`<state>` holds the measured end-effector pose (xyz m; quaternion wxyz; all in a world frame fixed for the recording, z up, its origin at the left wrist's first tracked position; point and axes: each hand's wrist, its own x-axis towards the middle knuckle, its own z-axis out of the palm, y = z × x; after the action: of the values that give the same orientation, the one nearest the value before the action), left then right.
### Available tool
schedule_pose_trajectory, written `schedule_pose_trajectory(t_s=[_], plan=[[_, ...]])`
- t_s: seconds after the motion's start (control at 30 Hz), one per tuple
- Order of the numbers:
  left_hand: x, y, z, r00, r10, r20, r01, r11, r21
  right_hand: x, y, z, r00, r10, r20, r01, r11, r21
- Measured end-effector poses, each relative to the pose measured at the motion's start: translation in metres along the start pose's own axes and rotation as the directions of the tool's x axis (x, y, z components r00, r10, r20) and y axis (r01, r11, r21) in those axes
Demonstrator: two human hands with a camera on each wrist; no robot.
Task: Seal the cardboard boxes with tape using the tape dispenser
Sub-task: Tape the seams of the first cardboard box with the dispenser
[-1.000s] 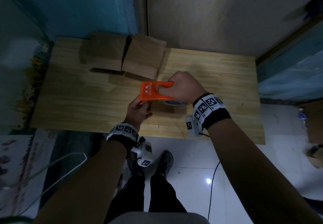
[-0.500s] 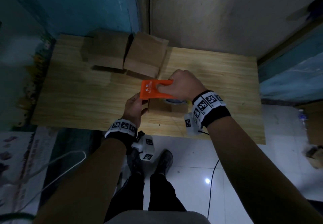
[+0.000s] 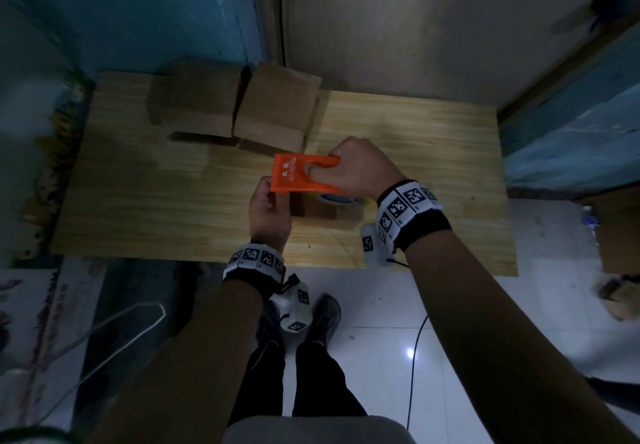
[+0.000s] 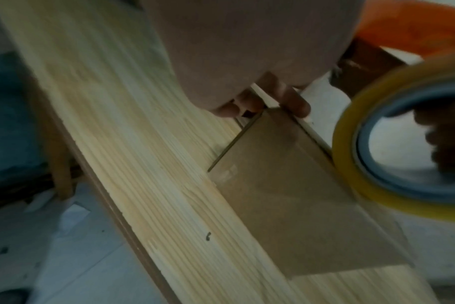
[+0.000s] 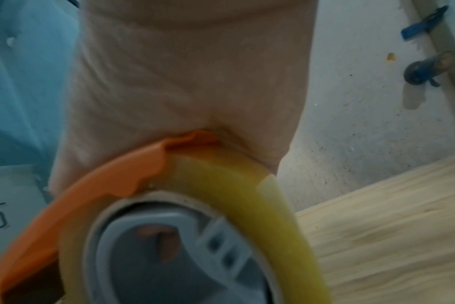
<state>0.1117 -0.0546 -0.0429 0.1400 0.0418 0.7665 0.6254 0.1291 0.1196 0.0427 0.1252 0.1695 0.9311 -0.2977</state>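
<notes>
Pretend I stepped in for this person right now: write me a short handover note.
Right hand grips the orange tape dispenser over the small box near the table's front edge. Left hand steadies that box; its fingers are on the far end.
Tape roll sits against the box top.
Done: cannot tell.
Left: tape this box, then check the two boxes at the back.

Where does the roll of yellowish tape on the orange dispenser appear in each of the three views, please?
Head: tape roll just right of centre, mostly hidden under the orange dispenser and the right hand.
Left wrist: right edge, large, above the cardboard box.
Right wrist: bottom centre, filling the lower frame, the orange dispenser arcing over it.
Shared landmark: the pale wooden table, seen in all three.
</notes>
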Motion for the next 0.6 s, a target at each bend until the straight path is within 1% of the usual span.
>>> schedule_pose_trajectory(t_s=[0.03, 0.1, 0.17, 0.2, 0.27, 0.37, 0.43, 0.6], plan=[[0.000, -0.001, 0.000, 1.000, 0.018, 0.004, -0.019, 0.999, 0.026, 0.000, 0.000, 0.001, 1.000, -0.002, -0.005, 0.002, 1.000, -0.012], [0.001, -0.001, -0.001, 1.000, 0.016, -0.006, -0.015, 0.998, 0.058, 0.002, -0.001, 0.001, 1.000, -0.005, 0.002, 0.005, 1.000, -0.015], [0.004, 0.001, -0.003, 1.000, 0.009, -0.016, -0.008, 0.996, 0.087, 0.004, 0.002, -0.002, 0.999, 0.002, 0.039, -0.003, 0.999, 0.035], [0.004, 0.002, -0.003, 1.000, -0.002, -0.016, 0.004, 0.994, 0.109, 0.004, 0.004, -0.004, 0.999, 0.004, 0.052, -0.007, 0.998, 0.070], [0.005, 0.003, -0.002, 0.999, -0.046, -0.016, 0.048, 0.991, 0.128, 0.002, 0.012, -0.009, 1.000, -0.007, 0.028, 0.005, 0.995, 0.095], [0.003, 0.005, 0.002, 0.997, -0.072, -0.021, 0.074, 0.991, 0.114, -0.003, 0.020, -0.013, 1.000, -0.014, -0.014, 0.015, 0.997, 0.071], [0.002, 0.006, 0.003, 0.997, -0.079, -0.021, 0.081, 0.993, 0.090, -0.004, 0.021, -0.012, 1.000, -0.006, -0.005, 0.006, 0.997, 0.077], [0.003, 0.006, -0.001, 0.989, -0.144, -0.021, 0.145, 0.989, 0.033, 0.001, 0.013, -0.004, 1.000, 0.000, 0.010, -0.001, 0.990, 0.140]])
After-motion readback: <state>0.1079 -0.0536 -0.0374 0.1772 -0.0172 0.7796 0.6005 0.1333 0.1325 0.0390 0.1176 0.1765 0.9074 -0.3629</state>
